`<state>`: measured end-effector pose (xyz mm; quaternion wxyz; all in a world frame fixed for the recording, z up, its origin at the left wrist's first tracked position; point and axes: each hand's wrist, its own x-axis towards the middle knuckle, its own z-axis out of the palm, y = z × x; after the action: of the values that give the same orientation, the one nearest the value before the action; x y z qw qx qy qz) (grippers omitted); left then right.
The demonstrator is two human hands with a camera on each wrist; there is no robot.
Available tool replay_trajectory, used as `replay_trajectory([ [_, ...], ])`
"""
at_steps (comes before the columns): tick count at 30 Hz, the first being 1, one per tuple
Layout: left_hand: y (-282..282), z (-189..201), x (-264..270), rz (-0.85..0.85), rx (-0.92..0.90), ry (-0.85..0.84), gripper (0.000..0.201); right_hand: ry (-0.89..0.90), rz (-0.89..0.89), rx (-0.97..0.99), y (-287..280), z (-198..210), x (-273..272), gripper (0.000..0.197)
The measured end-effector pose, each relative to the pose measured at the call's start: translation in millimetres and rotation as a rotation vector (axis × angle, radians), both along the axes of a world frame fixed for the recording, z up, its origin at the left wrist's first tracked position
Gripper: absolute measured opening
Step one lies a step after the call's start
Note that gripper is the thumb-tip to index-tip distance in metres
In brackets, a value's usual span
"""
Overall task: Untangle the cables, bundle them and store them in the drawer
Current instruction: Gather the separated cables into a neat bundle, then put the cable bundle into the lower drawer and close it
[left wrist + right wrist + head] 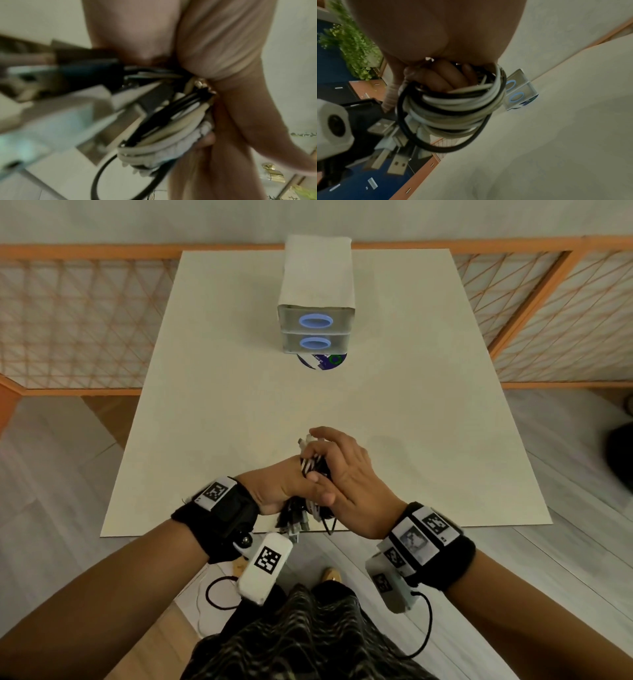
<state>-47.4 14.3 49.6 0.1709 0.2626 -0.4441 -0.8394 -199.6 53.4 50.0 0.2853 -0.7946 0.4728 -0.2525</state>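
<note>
A coiled bundle of black and white cables (313, 467) hangs just above the front edge of the table, held between both hands. My left hand (284, 491) grips it from the left. My right hand (346, 470) wraps over it from the right, with its thumb lying across the left hand. USB plugs (296, 525) dangle below the hands. In the right wrist view the cable bundle (453, 108) shows as a loose round coil with curled fingers (440, 79) through it. The left wrist view is blurred but shows the cable bundle (171, 128) against the palm. The small drawer unit (317, 326) has both drawers shut.
The white table (376, 405) is bare between my hands and the drawer unit, which stands at the far middle on a round printed disc (322, 361). An orange lattice railing (68, 326) runs behind and beside the table. The drawer unit (518, 92) also appears in the right wrist view.
</note>
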Motion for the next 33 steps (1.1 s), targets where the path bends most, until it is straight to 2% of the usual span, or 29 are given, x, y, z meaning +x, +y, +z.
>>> replay_trajectory([
  [2, -6, -3, 7, 0.022, -0.005, -0.028, 0.053, -0.080, 0.001, 0.077, -7, 1, 3, 0.040],
  [5, -14, -2, 19, 0.079, -0.026, -0.069, 0.032, -0.365, -0.072, 0.428, -30, 0, 0, 0.032],
  [7, -20, 0, 28, 0.250, 0.017, -0.035, 0.031, -0.488, -0.161, 0.693, -50, -3, -7, 0.025],
  [9, -27, 4, 34, 0.501, 0.144, 0.050, 0.030, -0.590, -0.224, 0.863, -70, -6, -11, 0.023],
  [11, -36, 5, 39, 0.728, 0.210, 0.090, 0.014, -0.748, -0.275, 0.958, -93, -10, -11, 0.022],
  [12, -41, 8, 40, 0.809, 0.219, 0.088, 0.002, -0.823, -0.302, 0.985, -107, -12, -10, 0.024],
  [14, -51, 11, 45, 0.880, 0.229, 0.091, 0.013, -0.972, -0.383, 1.017, -137, -20, -3, 0.029],
  [19, -67, 15, 56, 0.930, 0.249, 0.182, 0.007, -1.254, -0.584, 0.975, -202, -48, 21, 0.027],
  [22, -74, 12, 61, 0.924, 0.232, 0.173, 0.005, -1.325, -0.632, 0.927, -233, -57, 31, 0.024],
  [27, -76, 8, 60, 0.901, 0.230, 0.140, 0.006, -1.404, -0.683, 0.830, -265, -67, 30, 0.035],
  [33, -85, -4, 56, 0.901, 0.248, 0.044, 0.006, -1.473, -0.645, 0.906, -241, -71, 27, 0.033],
])
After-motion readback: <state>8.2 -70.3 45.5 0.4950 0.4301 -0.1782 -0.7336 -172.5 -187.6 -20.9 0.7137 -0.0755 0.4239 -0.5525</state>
